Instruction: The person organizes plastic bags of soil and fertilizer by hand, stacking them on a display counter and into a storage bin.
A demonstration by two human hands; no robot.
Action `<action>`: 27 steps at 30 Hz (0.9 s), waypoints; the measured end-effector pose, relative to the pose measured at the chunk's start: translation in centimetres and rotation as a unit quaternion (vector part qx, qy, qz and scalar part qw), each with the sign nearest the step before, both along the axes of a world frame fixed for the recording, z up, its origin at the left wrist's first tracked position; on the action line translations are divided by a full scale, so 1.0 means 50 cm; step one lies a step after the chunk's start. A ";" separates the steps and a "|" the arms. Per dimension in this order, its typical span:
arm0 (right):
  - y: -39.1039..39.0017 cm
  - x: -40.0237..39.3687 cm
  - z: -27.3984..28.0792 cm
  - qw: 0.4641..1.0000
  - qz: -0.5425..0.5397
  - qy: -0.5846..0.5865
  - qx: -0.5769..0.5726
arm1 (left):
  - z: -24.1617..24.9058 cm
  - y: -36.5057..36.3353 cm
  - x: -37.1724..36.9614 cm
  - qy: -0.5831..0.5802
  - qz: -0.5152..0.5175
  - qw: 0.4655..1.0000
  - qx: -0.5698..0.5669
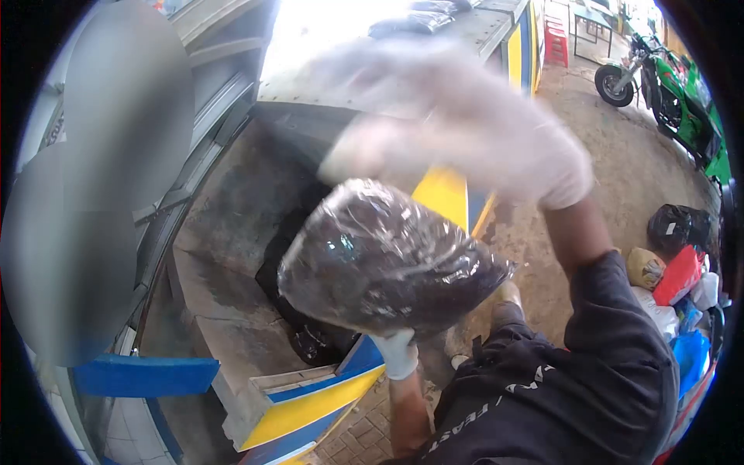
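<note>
A clear plastic bag (387, 256) filled with something dark, its surface shiny and creased, is held up in the middle of the view. My left hand (399, 355), in a white glove, supports it from below, with the fingers mostly hidden under the bag. Above the bag is my right hand (449, 116), also gloved in white and strongly blurred by motion. Its thumb appears apart from its stretched fingers, and nothing shows in it. Behind the bag lies a grey trough (240, 178) with a black bag (310, 345) inside it.
A light counter (310, 89) behind the trough carries dark packets (411, 23). Yellow and blue boards (310, 407) edge the trough. To the right are a green motorcycle (682, 101), a red stool (556, 43), a black bag (678, 226) and several coloured bags (676, 275).
</note>
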State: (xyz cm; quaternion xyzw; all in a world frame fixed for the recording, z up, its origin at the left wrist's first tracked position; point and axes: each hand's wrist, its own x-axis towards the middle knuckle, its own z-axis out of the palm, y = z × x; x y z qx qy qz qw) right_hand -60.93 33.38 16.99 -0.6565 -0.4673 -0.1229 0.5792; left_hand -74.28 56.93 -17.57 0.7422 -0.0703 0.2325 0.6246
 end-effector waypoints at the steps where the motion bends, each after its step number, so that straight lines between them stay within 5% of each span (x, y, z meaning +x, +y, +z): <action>1: -0.083 0.009 0.005 0.988 -0.153 -0.013 0.008 | 0.054 -0.036 0.030 0.002 -0.001 1.000 0.000; 2: -0.222 0.043 0.030 0.990 -0.071 -0.080 -0.090 | 0.113 -0.074 0.059 0.011 -0.090 0.981 -0.172; 3: -0.242 0.052 -0.008 0.962 -0.229 -0.149 0.000 | 0.154 -0.103 0.089 0.019 -0.174 0.925 -0.338; 5: -0.351 0.080 -0.093 0.969 -0.234 -0.008 0.076 | 0.197 -0.146 0.163 0.030 -0.184 0.920 -0.344; 9: -0.593 0.160 -0.282 0.940 -0.218 0.262 -0.014 | 0.246 -0.237 0.341 0.096 -0.164 0.867 -0.461; 14: -0.832 0.220 -0.474 0.870 -0.283 0.404 0.004 | 0.369 -0.371 0.555 0.087 -0.161 0.882 -0.433; 18: -0.982 0.296 -0.577 0.808 -0.342 0.479 0.031 | 0.458 -0.441 0.724 0.044 -0.053 0.922 -0.381; 27: -0.984 0.603 -0.599 0.835 -0.332 0.430 0.082 | 0.601 -0.282 1.230 0.034 -0.025 0.952 -0.303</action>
